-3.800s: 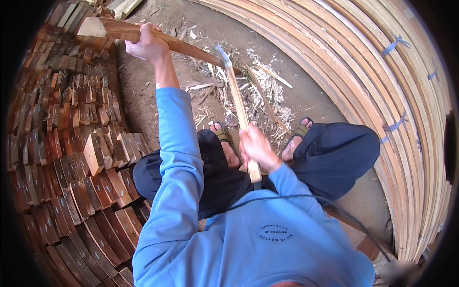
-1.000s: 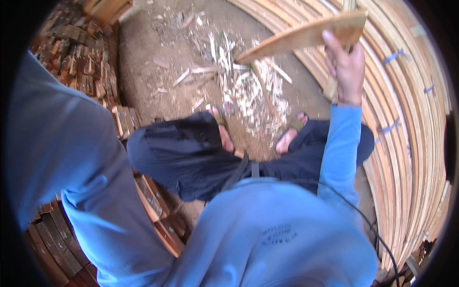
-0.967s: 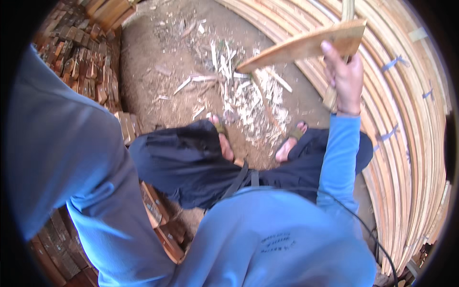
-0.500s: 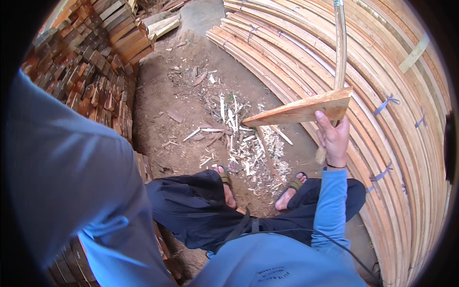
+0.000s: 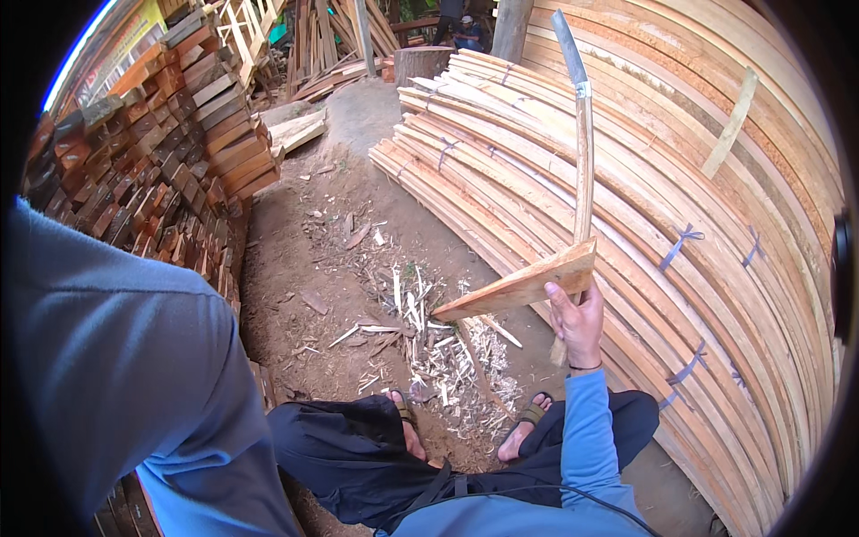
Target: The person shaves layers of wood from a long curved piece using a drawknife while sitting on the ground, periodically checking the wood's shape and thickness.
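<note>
My right hand (image 5: 577, 324) is closed around the broad end of a tapered wooden board (image 5: 519, 288), its thumb pressed on the board's face. The narrow tip points left, above a heap of wood chips (image 5: 456, 358). Behind the board, the same hand also grips a long-handled blade (image 5: 584, 170); its pale wooden shaft runs upward to a dark metal blade at the top, and the shaft's butt shows below my fingers. My left arm (image 5: 116, 349), in a sleeve, fills the left side, and its hand is out of sight.
Stacked dark wood pieces (image 5: 170, 170) rise at the left. Bundles of long pale slats (image 5: 698, 295), tied with purplish strips, line the right side. A stump (image 5: 422, 63) and other people (image 5: 467, 31) appear at the far back. My sandalled feet flank the chips.
The view has tilted up, bringing in more of the background and the metal blade. The board and long-handled blade appear lower and further left, still in my right hand.
</note>
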The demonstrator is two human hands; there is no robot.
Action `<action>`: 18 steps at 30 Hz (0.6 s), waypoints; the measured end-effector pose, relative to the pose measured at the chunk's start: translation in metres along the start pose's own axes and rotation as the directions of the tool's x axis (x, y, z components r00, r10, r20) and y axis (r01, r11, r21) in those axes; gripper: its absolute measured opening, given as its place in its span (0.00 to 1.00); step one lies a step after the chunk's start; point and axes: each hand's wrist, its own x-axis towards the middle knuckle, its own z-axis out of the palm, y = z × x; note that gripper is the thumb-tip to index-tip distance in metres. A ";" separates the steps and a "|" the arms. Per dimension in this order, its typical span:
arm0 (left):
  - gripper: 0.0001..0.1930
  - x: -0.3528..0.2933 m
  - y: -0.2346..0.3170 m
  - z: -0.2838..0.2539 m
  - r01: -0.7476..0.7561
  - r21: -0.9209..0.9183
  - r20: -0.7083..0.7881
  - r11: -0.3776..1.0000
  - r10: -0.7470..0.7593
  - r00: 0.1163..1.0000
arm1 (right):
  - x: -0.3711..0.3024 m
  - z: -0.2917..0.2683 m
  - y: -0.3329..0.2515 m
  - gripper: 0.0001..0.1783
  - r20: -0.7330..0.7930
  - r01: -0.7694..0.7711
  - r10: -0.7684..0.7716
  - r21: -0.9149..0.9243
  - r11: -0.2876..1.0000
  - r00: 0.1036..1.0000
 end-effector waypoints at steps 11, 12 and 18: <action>0.21 0.014 0.013 -0.008 0.003 -0.042 -0.002 0.999 -0.003 1.000 | 0.002 -0.005 -0.001 0.22 -0.024 0.010 -0.011 -0.032 0.999 1.000; 0.21 0.011 0.013 -0.006 0.003 -0.053 -0.007 0.999 -0.004 1.000 | 0.005 -0.007 -0.005 0.23 -0.018 0.013 -0.014 -0.062 0.998 1.000; 0.20 0.010 0.018 -0.016 -0.011 -0.070 -0.040 0.997 0.008 0.999 | 0.006 0.006 -0.006 0.26 0.003 0.034 -0.034 -0.073 0.997 0.999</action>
